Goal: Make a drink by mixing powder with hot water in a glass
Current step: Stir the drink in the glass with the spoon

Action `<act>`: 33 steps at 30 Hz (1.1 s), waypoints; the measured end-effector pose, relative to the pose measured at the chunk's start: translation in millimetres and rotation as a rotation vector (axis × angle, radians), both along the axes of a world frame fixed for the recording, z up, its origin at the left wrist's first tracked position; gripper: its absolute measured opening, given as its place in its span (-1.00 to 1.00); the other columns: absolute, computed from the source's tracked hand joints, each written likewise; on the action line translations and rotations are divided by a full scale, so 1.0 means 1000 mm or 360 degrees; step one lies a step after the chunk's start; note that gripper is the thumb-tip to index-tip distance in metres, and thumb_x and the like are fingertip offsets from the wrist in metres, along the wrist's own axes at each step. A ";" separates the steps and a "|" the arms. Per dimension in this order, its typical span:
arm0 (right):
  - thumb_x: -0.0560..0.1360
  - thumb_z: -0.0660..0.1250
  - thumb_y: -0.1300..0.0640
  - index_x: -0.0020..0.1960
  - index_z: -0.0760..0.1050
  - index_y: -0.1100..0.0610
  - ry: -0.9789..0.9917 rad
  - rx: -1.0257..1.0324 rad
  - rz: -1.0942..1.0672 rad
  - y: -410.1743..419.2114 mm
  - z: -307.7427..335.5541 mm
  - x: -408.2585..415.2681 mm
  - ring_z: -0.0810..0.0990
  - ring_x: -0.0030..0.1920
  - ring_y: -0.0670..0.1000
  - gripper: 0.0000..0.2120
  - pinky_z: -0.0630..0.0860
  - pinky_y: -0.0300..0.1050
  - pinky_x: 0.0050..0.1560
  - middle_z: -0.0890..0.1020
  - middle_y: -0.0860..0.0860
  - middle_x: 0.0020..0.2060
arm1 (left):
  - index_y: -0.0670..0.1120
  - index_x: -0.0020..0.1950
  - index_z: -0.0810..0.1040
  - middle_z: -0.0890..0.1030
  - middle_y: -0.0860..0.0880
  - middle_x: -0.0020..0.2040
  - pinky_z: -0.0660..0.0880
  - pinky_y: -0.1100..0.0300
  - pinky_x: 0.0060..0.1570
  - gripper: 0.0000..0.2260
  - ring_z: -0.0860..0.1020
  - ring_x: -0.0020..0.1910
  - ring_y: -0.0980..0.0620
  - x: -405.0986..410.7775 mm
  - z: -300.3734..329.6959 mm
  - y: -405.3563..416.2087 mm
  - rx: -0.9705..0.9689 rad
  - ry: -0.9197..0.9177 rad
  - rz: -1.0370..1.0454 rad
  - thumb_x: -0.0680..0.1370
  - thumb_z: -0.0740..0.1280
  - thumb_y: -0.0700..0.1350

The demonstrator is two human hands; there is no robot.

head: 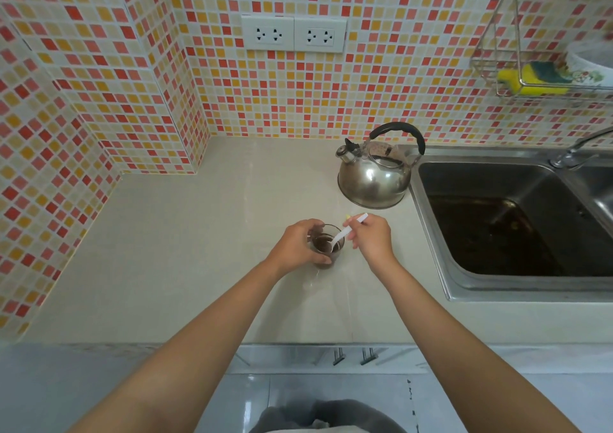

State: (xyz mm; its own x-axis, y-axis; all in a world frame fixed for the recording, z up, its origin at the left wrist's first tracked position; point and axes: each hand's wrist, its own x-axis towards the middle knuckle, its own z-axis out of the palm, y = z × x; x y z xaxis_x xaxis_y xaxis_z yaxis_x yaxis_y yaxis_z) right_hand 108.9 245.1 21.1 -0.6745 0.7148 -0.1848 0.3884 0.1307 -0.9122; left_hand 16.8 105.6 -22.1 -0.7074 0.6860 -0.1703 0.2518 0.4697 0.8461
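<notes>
Forearms extend over surface [185, 267]. Left hand [298, 247] grip closed around glass [326, 247], steadying it. Right hand [373, 235] pinches white spoon [345, 233], bowl in brown liquid: stirring judged underway. Kettle [374, 175] beyond right grip.

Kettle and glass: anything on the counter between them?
In the head view, the white spoon's handle, held by the right hand, crosses between kettle and glass; something small and yellow shows by its tip.

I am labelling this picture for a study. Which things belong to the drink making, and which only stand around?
Belong to the job:
- glass of brown drink, held by left hand
- white spoon in right hand
- kettle

Only standing around:
- sink
- sponge in wire rack
- wall sockets
</notes>
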 end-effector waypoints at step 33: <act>0.51 0.32 0.16 -0.22 0.58 0.24 -0.0098 0.0298 0.0253 -0.006 -0.006 -0.001 0.61 -0.26 0.17 -0.80 0.52 0.03 -0.16 0.64 0.17 -0.34 | -0.11 0.30 0.50 0.59 -0.04 0.19 0.48 0.21 0.24 -0.25 0.57 0.16 0.04 0.005 -0.001 -0.002 0.0084 -0.0048 0.0060 0.15 0.66 -0.16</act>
State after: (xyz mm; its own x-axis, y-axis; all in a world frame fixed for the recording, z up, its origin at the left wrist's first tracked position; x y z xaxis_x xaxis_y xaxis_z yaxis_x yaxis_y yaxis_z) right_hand 107.9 239.2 15.5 -0.7730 0.6260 -0.1033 0.4033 0.3592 -0.8416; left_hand 21.5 104.0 -23.2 -0.7280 0.6676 -0.1561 0.2090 0.4329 0.8769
